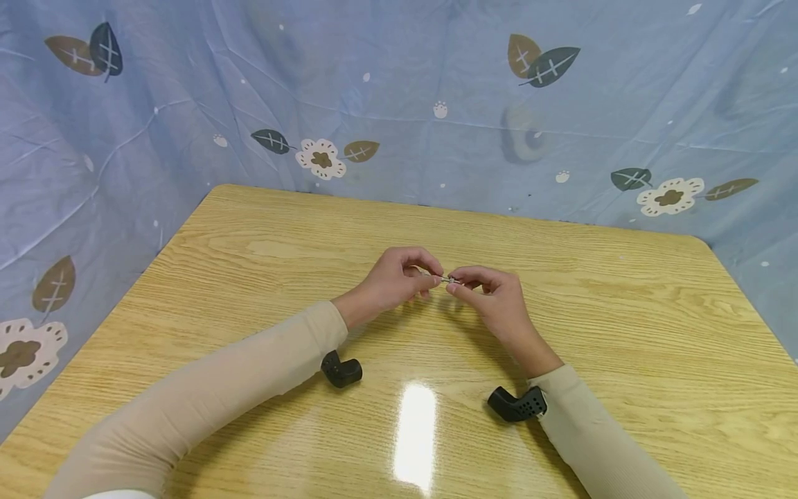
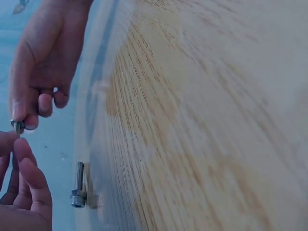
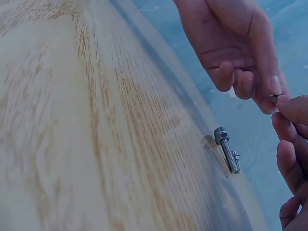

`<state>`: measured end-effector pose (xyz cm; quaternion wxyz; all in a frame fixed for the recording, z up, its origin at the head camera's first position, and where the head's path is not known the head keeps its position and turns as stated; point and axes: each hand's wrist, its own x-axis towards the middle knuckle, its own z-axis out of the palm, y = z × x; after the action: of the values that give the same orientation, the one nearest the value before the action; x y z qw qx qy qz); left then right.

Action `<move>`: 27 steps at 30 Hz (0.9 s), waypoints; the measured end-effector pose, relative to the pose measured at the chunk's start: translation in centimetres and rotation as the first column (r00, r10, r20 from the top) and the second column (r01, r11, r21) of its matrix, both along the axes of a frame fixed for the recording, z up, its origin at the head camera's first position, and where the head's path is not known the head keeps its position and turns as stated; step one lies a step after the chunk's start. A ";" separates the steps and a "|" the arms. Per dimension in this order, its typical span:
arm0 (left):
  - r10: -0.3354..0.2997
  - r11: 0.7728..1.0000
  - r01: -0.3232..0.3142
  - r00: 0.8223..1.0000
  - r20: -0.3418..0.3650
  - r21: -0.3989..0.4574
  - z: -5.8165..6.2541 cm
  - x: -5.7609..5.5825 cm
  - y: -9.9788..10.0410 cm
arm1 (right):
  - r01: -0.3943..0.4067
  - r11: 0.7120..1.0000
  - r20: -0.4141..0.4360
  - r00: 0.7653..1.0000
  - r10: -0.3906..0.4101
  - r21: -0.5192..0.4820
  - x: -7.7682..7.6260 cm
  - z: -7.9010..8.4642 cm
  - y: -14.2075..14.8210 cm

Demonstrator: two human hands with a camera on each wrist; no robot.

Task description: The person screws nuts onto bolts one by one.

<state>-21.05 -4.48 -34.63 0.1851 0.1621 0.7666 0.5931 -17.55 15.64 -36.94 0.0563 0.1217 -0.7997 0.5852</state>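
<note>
Above the middle of the table, my left hand (image 1: 399,277) and right hand (image 1: 489,294) meet fingertip to fingertip at a small silver screw (image 1: 444,279). The thumb and finger of the left hand (image 2: 26,202) pinch one end. At the other end, where a wider collar (image 2: 18,124) shows, the right hand (image 2: 48,57) pinches with thumb and forefinger. Most of the screw is hidden by fingertips. Under the hands a larger socket-head bolt (image 3: 225,147) lies on the table, a nut close to its head. A tiny metal piece (image 3: 236,155) lies right beside its threaded shank.
The wood-grain table (image 1: 312,229) reaches back to a blue curtain (image 1: 399,83) printed with leaves and flowers. Black camera mounts (image 1: 341,369) sit at both beige sleeves (image 1: 249,367). A bright light reflection marks the near part of the table.
</note>
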 end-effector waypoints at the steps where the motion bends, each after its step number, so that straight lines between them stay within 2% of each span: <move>1: -0.003 1.000 0.003 1.000 -0.004 -0.001 0.0 0.0 0.0 | 0.000 1.000 -0.002 1.000 0.000 0.001 0.0 0.0 0.0; 12: -0.038 0.999 0.038 0.999 -0.001 0.014 0.0 0.1 -0.2 | 0.001 1.000 0.001 1.000 -0.001 0.018 0.0 -0.1 0.0; 20: -0.011 1.000 0.011 0.999 0.049 -0.008 -0.1 0.0 0.0 | 0.007 1.000 -0.002 1.000 -0.007 0.011 0.0 0.0 0.1; 27: -0.001 1.000 0.000 0.999 0.034 0.025 0.0 0.0 0.0 | 0.016 1.000 0.000 1.000 -0.016 0.017 0.0 0.0 0.0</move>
<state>-21.02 -4.51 -34.61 0.1963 0.1544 0.7559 0.6052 -17.57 15.68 -36.95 0.0597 0.1157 -0.8057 0.5778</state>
